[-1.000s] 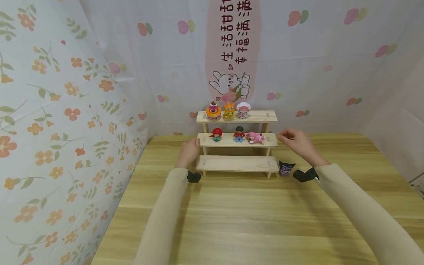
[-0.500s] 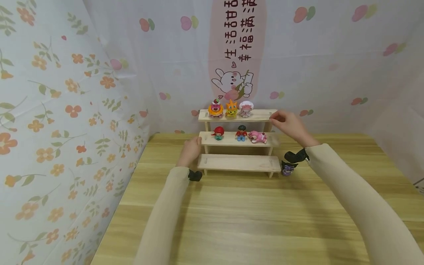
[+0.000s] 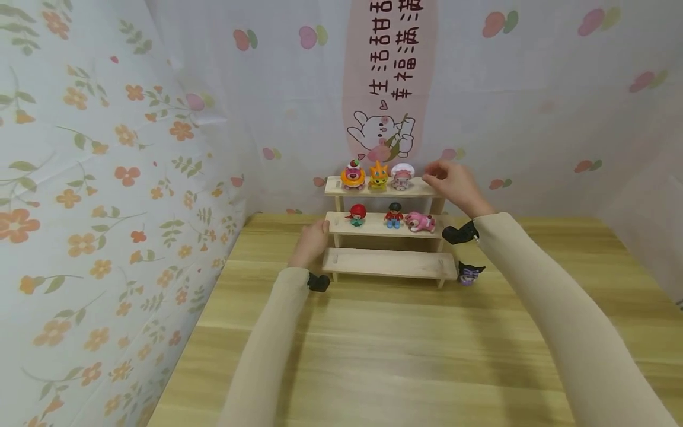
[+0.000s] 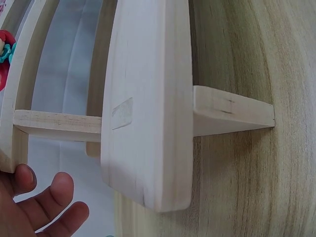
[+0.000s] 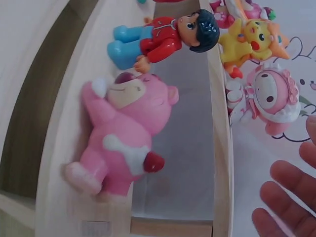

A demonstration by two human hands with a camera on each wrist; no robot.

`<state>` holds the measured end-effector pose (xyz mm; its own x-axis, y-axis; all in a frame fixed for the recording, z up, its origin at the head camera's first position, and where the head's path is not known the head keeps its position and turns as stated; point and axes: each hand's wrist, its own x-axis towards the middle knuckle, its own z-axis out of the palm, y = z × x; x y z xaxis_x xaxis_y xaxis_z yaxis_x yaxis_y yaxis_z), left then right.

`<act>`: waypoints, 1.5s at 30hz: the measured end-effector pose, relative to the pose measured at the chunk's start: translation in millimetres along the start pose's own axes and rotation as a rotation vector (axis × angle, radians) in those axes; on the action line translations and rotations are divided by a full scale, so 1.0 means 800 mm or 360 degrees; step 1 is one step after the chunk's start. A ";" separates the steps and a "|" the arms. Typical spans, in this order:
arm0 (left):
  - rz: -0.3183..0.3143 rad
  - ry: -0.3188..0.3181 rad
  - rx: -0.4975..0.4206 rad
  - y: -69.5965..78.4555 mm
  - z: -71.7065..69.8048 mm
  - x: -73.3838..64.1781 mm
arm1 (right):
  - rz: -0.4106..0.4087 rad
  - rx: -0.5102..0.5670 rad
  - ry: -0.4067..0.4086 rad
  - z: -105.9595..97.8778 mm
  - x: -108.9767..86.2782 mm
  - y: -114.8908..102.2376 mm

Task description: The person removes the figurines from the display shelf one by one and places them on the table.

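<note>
A three-tier wooden display stand (image 3: 389, 263) stands on the table. My left hand (image 3: 309, 242) grips the left end of its middle board; in the left wrist view, curled fingers (image 4: 49, 197) sit at that board's end, the thumb out of sight. My right hand (image 3: 453, 185) is by the right end of the top board, beside a pink figurine with a white frilly hat (image 3: 402, 177). The right wrist view shows its fingers (image 5: 291, 182) apart, nothing visible between them. A yellow figurine in an orange spiky hood (image 3: 379, 177) and a strawberry-topped bear figurine (image 3: 353, 175) share that tier.
On the middle tier are a red-haired figurine (image 3: 357, 215), a boy figurine in red (image 3: 394, 216) and a pink bear lying down (image 3: 421, 222). A black-and-purple figurine (image 3: 469, 273) stands on the table (image 3: 373, 356) right of the stand. Behind hangs a printed cloth (image 3: 507, 89).
My right hand has moved up and left, from beside the middle board to the top tier next to the pink figurine. The left hand stays at the stand. The head view has shifted slightly.
</note>
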<state>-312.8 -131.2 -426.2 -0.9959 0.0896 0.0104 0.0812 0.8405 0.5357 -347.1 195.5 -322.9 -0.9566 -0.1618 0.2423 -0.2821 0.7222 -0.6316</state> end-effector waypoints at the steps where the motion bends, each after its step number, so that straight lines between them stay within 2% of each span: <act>1: -0.0004 -0.0004 -0.0005 0.000 0.001 0.000 | -0.0006 -0.0002 0.0014 0.001 0.001 0.000; 10: 0.0011 -0.0032 -0.0026 -0.001 0.006 0.000 | -0.0036 0.0001 0.0049 0.007 0.013 -0.005; 18: 0.0030 -0.0001 -0.0021 0.000 0.006 0.000 | -0.0053 0.0027 0.0004 0.015 0.022 -0.013; 25: 0.0043 0.0017 -0.0024 0.002 0.005 0.004 | -0.0042 -0.0009 0.0034 0.018 0.028 -0.017; 36: 0.0053 0.0040 -0.0020 0.001 0.005 0.006 | -0.0099 0.0004 0.0078 0.019 0.027 -0.020; 45: 0.0013 0.0012 -0.0031 -0.005 0.005 0.005 | -0.0122 0.0012 0.0119 0.020 0.024 -0.019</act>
<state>-316.6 -131.8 -431.7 -0.9955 0.0921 0.0210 0.0884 0.8291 0.5521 -362.1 170.8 -320.6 -0.9241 -0.1657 0.3444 -0.3553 0.7045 -0.6144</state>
